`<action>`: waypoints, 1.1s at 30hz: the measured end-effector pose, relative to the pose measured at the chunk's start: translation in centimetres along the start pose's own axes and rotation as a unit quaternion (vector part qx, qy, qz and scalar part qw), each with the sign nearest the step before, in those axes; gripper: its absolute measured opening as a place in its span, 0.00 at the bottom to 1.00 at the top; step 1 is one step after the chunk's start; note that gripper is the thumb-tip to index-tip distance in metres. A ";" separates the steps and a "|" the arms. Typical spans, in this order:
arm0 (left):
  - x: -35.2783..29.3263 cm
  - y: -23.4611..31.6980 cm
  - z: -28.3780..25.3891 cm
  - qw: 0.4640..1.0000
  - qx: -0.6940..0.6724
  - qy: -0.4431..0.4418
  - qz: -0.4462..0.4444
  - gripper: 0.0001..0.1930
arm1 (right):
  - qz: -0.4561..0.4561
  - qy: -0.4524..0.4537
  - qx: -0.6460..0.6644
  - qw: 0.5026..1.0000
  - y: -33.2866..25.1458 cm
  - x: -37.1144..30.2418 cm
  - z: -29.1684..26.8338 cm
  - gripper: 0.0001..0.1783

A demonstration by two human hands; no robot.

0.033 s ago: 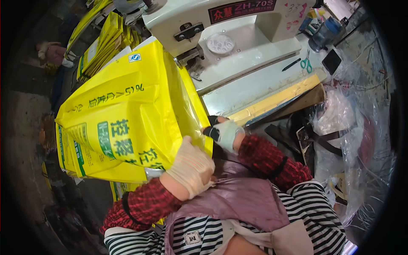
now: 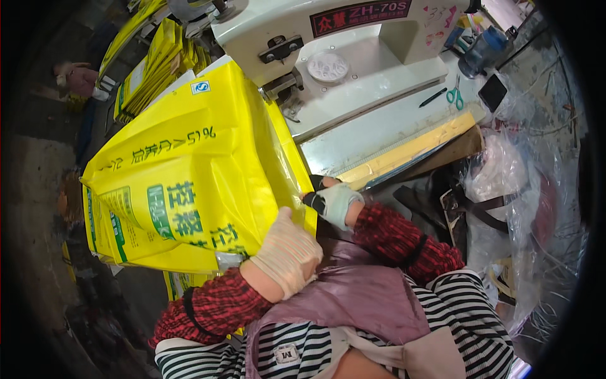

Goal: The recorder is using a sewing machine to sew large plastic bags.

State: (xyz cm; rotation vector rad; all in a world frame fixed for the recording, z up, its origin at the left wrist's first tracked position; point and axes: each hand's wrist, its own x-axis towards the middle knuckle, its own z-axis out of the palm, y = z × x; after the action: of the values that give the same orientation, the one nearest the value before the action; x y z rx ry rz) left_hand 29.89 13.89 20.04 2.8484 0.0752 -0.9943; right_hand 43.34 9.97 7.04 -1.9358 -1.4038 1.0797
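A large yellow woven-plastic bag (image 2: 208, 151) with green print lies tilted in front of me, its upper edge beside the needle area of a white sewing machine (image 2: 328, 28). In a pale striped glove, my left hand (image 2: 287, 249) is closed on the bag's near edge; its fingertips are mostly hidden. My right hand (image 2: 338, 202), in a light glove with black finger covers, pinches the bag's right-hand edge at its near corner. The two hands are a short way apart, close to my lap.
Stacked yellow bags (image 2: 158, 69) stand at the far left. On the machine table lie teal scissors (image 2: 454, 95), a black pen (image 2: 433, 98) and a dark phone-like slab (image 2: 493, 92). A yellow strip (image 2: 410, 148) edges the table. Clear plastic wrap (image 2: 505, 170) hangs at the right.
My left hand has shifted very slightly right and down along the bag's edge. The bag and my right hand have barely moved.
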 end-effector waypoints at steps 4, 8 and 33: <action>1.7 0.3 0.0 0.999 0.010 -0.001 0.053 0.08 | 0.070 -0.012 0.005 0.997 0.6 1.0 0.9 0.22; 4.5 -2.7 -0.8 0.999 -0.049 0.015 -0.010 0.07 | 0.078 -0.031 0.124 0.989 1.3 5.4 -0.1 0.21; 6.9 -9.6 8.3 0.806 -0.180 0.502 -0.258 0.09 | -0.270 0.124 0.138 0.945 -11.9 11.2 -2.6 0.17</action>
State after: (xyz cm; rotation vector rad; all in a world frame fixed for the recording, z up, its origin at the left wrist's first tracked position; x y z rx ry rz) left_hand 29.37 22.32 8.36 2.6459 1.0319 0.5738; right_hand 40.85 24.55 14.32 -1.3189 -1.4294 0.6963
